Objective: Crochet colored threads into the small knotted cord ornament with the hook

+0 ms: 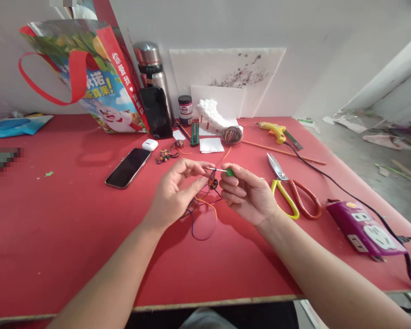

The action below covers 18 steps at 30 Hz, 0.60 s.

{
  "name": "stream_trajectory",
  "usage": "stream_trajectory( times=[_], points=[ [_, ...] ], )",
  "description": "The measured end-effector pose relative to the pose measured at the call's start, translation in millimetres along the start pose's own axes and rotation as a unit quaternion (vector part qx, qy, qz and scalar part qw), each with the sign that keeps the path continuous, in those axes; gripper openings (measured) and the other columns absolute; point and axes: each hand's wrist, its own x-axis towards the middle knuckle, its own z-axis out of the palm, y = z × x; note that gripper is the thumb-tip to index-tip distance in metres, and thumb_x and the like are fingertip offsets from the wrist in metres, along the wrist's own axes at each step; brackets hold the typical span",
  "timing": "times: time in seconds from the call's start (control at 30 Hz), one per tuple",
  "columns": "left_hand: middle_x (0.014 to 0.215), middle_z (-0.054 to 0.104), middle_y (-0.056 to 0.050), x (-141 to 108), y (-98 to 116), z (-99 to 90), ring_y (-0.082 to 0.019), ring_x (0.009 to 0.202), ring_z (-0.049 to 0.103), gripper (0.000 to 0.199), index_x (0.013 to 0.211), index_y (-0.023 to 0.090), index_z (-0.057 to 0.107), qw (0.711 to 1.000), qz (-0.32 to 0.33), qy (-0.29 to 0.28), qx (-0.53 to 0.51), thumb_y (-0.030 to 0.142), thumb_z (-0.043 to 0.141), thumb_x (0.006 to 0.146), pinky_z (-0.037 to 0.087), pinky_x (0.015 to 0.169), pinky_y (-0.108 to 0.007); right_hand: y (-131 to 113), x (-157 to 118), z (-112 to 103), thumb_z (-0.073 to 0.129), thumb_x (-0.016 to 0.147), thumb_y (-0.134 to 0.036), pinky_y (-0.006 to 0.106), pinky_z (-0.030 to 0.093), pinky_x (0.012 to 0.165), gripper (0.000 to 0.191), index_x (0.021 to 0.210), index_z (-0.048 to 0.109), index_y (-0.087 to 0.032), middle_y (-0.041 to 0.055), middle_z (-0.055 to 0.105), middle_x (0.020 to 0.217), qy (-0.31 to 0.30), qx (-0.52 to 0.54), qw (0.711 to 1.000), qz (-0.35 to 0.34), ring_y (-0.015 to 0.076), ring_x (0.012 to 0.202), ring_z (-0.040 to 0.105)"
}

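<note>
Much of the green grip (229,172) of my hook (219,170) is covered by the fingers of my right hand (248,194); tip not distinguishable at my left hand (173,192), and stitches in the yarn piece (213,183) between my fingers too small to resolve. Well left of my fingers, a blue packet (17,125) and a dark object (2,163), blurred into blocks, are cut off by the view's edge. Beyond my fingers, a leaning black phone (155,112) hides part of a steel flask (147,52).

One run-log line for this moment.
left hand: holds yarn work; right hand: grips green-handled tool; yarn ball: beyond hands; scissors: right of hands
</note>
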Motion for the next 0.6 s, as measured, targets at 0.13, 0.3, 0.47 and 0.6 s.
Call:
stream_trajectory(
  times=[0.13, 0.3, 0.47, 0.6],
  points=[
    [0.088, 0.077, -0.004, -5.3, -3.4, 8.1, -0.020, 0.086, 0.071, 0.013, 0.084, 0.023, 0.070, 0.997, -0.011, 0.003, 0.077, 0.028, 0.081, 0.088, 0.056, 0.078, -0.032, 0.7, -1.3, 1.0, 0.090, 0.081, -0.022, 0.009, 0.034, 0.039, 0.011, 0.088, 0.085, -0.016, -0.0068, 0.054, 0.062, -0.003, -0.004, 1.000, 0.005, 0.0014, 0.046, 0.026],
    [0.079, 0.076, -0.002, -0.5, -4.3, -2.4, -0.018, 0.076, 0.066, 0.009, 0.080, 0.024, 0.077, 0.983, 0.052, 0.036, 0.172, 0.018, 0.073, 0.086, 0.049, 0.071, -0.032, -0.7, -2.0, 1.3, 0.092, 0.079, -0.022, 0.009, 0.033, 0.038, 0.015, 0.089, 0.085, -0.014, -0.0073, 0.054, 0.062, 0.000, -0.003, 1.000, 0.007, 0.0010, 0.046, 0.026],
    [0.080, 0.076, -0.001, 9.8, -13.0, -17.9, -0.015, 0.069, 0.060, 0.019, 0.078, 0.022, 0.078, 0.953, 0.049, 0.121, 0.274, 0.010, 0.063, 0.083, 0.046, 0.068, -0.031, -4.1, -3.0, 2.7, 0.087, 0.083, -0.021, 0.009, 0.032, 0.039, 0.008, 0.089, 0.083, -0.016, -0.0076, 0.050, 0.063, -0.005, -0.014, 1.000, -0.004, 0.0020, 0.047, 0.027],
    [0.106, 0.075, -0.006, 10.0, -13.4, -18.6, -0.021, 0.097, 0.070, 0.025, 0.089, 0.022, 0.076, 0.944, 0.108, 0.201, 0.237, 0.007, 0.064, 0.074, 0.051, 0.072, -0.031, -5.1, -3.8, 2.1, 0.085, 0.086, -0.022, 0.009, 0.030, 0.040, 0.006, 0.089, 0.080, -0.019, -0.0081, 0.048, 0.064, -0.011, -0.026, 1.000, -0.002, 0.0025, 0.047, 0.027]
  ],
)
